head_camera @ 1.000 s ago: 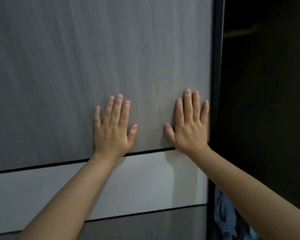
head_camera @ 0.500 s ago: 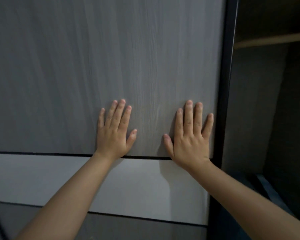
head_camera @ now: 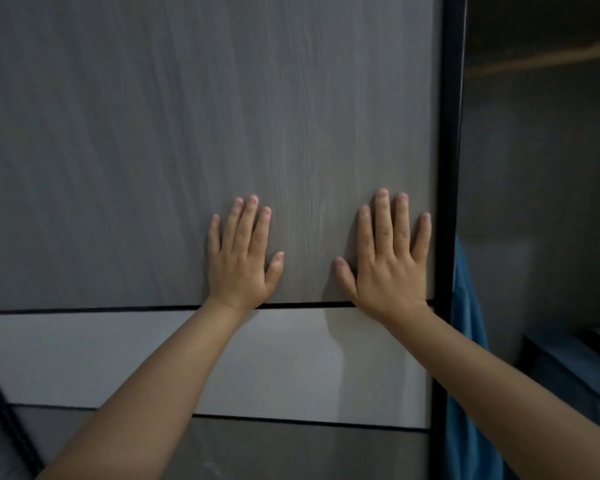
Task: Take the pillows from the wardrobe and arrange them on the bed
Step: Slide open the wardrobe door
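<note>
both palms flat, fingers spread: left hand [head_camera: 238, 261] & right hand [head_camera: 390, 261] on sliding wardrobe door [head_camera: 187, 133], holding nothing; pillows not visible, prob light/soft, grab by sides

Open wardrobe [head_camera: 534, 202] compartment at right, dim inside: wooden shelf [head_camera: 541, 57] near top, blue cloth [head_camera: 465, 306] hanging just past the door's dark edge.

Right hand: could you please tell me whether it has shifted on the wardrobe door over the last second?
No. The right hand stays flat on the wardrobe door, heel on the dark seam, little finger just short of the black edge strip.
</note>
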Demonstrator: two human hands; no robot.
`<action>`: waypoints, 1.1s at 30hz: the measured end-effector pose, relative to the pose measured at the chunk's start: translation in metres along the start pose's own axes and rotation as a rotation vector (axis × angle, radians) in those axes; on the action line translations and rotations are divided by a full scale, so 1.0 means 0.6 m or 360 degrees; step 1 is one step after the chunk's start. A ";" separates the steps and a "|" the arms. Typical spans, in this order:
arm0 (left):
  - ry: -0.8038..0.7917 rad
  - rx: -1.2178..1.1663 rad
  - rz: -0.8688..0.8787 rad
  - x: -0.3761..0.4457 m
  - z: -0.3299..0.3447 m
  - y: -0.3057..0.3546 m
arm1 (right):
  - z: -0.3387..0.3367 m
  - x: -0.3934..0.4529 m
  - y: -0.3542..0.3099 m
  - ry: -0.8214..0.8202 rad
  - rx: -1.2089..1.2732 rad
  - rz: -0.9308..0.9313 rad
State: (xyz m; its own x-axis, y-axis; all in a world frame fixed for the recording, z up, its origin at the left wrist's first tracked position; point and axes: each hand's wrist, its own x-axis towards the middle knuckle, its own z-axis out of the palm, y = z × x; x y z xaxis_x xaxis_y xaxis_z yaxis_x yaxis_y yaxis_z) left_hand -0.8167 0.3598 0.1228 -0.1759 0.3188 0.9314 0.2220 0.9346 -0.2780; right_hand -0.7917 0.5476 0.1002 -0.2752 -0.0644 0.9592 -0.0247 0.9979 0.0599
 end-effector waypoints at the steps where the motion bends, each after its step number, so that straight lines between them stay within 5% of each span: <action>1: -0.0008 -0.0008 0.0002 -0.006 0.001 -0.016 | 0.002 0.001 -0.016 -0.0021 -0.0036 -0.0008; 17: -0.0113 0.0051 -0.0056 -0.042 -0.010 -0.182 | 0.025 0.031 -0.185 -0.0087 -0.0088 -0.0030; 26: -0.0565 -0.0067 -0.0135 -0.037 -0.075 -0.112 | -0.031 0.018 -0.159 -0.0246 0.0279 -0.0167; 33: -0.0696 -0.0642 0.0219 -0.089 -0.087 0.077 | -0.093 -0.128 0.011 -0.0485 0.0637 -0.0439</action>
State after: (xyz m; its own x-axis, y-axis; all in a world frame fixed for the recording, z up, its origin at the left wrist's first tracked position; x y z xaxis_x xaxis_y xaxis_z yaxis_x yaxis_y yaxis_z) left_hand -0.7470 0.3775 0.0724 -0.4782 0.5474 0.6868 0.6015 0.7739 -0.1980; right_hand -0.7174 0.5593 0.0425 -0.4700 -0.3805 0.7964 -0.4807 0.8671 0.1306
